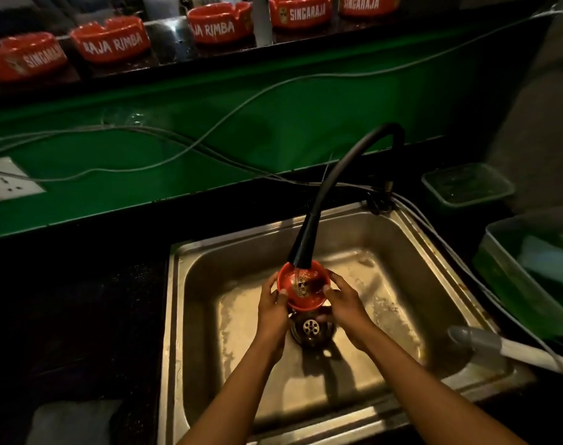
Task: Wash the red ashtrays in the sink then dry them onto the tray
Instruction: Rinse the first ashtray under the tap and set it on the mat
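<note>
Head view, rinse step. I take the stainless steel sink (402, 239) as my landmark throughout. The round red ashtray with a printed emblem in its bowl (302, 289) is held above the sink's drain strainer (310, 327), directly under the flared nozzle of the black flexible tap hose (309, 242), which nearly meets the ashtray's far rim. The bowl opens upward and tips slightly toward me, so its flat axis runs left to right between the two hands. My left hand (272, 305) clamps the left rim, thumb over the edge and fingers curled beneath; my right hand (344, 303) grips the right rim likewise, its thumb tip lying inside the bowl. Both hands are equally near the piece, one on each side. Whether water is flowing I cannot tell. I judge the wash to be mid-course, and the next move to depend on turning the bowl between these opposed grips. Further red ashtrays lettered in white (109, 40) stand on the dark shelf beyond the sink, unwashed by my estimate. A green plastic tub (511, 284) sits right of the sink.
</note>
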